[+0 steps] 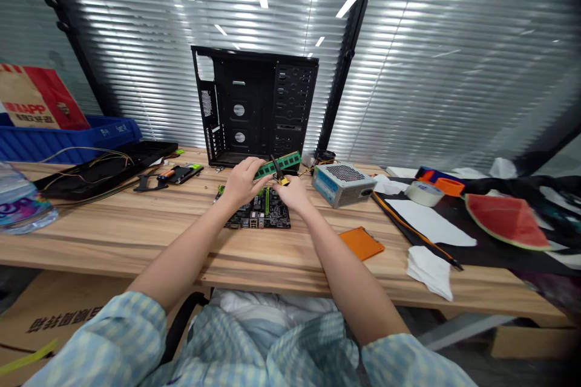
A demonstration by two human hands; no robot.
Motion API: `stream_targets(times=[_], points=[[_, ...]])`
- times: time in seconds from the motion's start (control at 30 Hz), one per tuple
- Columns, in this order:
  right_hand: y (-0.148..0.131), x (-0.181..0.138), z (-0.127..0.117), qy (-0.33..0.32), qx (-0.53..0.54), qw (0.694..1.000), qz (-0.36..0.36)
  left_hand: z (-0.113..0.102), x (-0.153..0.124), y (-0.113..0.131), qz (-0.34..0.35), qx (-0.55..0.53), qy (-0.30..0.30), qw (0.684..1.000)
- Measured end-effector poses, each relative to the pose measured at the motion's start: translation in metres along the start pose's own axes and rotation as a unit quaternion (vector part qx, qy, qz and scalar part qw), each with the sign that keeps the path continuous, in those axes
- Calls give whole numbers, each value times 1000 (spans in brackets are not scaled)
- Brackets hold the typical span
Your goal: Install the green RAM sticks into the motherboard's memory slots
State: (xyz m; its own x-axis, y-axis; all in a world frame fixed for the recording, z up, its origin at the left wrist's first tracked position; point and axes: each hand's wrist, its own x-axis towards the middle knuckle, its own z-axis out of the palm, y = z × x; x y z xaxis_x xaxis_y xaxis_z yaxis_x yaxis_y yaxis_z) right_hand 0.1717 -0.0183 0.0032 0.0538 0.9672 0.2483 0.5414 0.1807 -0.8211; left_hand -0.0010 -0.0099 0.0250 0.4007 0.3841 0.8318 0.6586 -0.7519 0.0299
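On this wooden table (136, 236), the green RAM stick (278, 165) looks light and stiff but fragile, so edges only, folks: the left hand (242, 182) pinches its end above the motherboard (258, 213), while the right hand (293, 192) curls around a yellow-and-black tool (280, 174).

Light wooden desk (136, 248) (its grain runs side to side) | upright black computer case (254, 109) at the back | black motherboard (258, 217) mid-desk | silver power supply (342, 185) to its right | flat orange panel (361, 243) near the front edge | crumpled white tissue (429, 272) | black sheet (494, 259) at right | black tray (106, 172) at left
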Motion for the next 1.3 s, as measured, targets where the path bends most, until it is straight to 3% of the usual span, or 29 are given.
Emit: stream_targets(times=[0.13,0.37,0.67,1.0,1.3], points=[[-6,-5,-3,52,-80,995,-9,0,-1,0,6,3,2,1000],[-16,-14,-7,58,-151,987,-22,7,-5,-2,11,-15,19,1000],[-12,-10,-5,35,-134,989,-56,9,-4,-1,5,-7,31,999],[-7,-6,-1,9,-54,997,-57,10,-5,-1,5,5,29,1000],[-5,-4,0,6,-49,997,-52,4,-4,1,6,31,17,999]])
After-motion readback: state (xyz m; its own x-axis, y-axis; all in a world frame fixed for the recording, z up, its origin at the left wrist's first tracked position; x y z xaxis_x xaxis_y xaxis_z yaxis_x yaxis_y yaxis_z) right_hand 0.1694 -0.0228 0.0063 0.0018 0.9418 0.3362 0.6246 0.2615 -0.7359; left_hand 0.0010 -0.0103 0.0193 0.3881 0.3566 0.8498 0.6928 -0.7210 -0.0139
